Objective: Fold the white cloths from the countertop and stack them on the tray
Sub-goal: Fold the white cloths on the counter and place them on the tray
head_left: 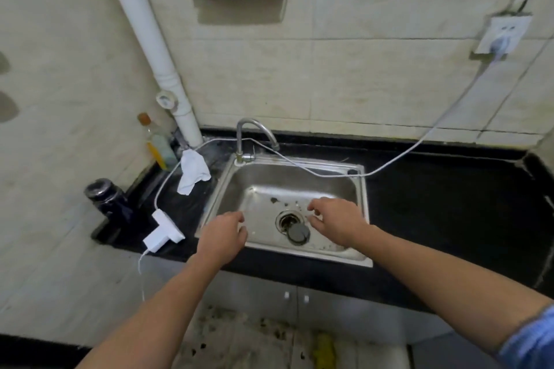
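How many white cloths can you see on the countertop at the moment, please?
1. A crumpled white cloth lies on the black countertop, just left of the sink. Others may lie outside the view; none is in either hand.

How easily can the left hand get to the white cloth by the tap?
Probably easily. The left hand hangs empty over the left edge of the sink, and the cloth lies on the counter farther back. Only a thin cable runs beside it; nothing blocks the way.
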The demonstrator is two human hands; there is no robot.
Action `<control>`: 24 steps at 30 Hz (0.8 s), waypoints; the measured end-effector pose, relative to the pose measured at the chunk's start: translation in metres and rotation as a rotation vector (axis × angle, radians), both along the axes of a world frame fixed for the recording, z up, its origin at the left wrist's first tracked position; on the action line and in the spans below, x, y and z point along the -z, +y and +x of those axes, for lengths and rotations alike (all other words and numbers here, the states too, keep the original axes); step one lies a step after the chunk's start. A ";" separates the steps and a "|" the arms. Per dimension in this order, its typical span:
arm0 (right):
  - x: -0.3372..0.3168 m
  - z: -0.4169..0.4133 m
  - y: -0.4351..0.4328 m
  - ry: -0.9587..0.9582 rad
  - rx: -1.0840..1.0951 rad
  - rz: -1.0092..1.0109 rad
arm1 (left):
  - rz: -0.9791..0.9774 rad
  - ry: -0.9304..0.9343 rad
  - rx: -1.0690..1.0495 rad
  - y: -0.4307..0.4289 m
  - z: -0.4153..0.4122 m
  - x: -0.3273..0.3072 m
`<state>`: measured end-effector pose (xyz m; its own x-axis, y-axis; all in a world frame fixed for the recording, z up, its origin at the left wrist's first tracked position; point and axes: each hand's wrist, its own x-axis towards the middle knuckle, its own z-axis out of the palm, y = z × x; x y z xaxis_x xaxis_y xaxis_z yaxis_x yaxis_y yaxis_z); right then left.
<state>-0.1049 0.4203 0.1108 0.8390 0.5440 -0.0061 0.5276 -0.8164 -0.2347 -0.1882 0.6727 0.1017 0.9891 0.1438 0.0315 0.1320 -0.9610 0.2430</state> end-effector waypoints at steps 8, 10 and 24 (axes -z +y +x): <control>0.032 0.114 0.087 0.115 -0.137 -0.013 | -0.003 0.151 -0.179 0.084 0.078 0.019; 0.038 0.134 0.108 0.133 -0.167 -0.025 | 0.004 0.173 -0.220 0.104 0.095 0.024; 0.113 0.187 0.188 0.330 -0.020 -0.080 | -0.201 0.332 -0.299 0.236 0.212 0.125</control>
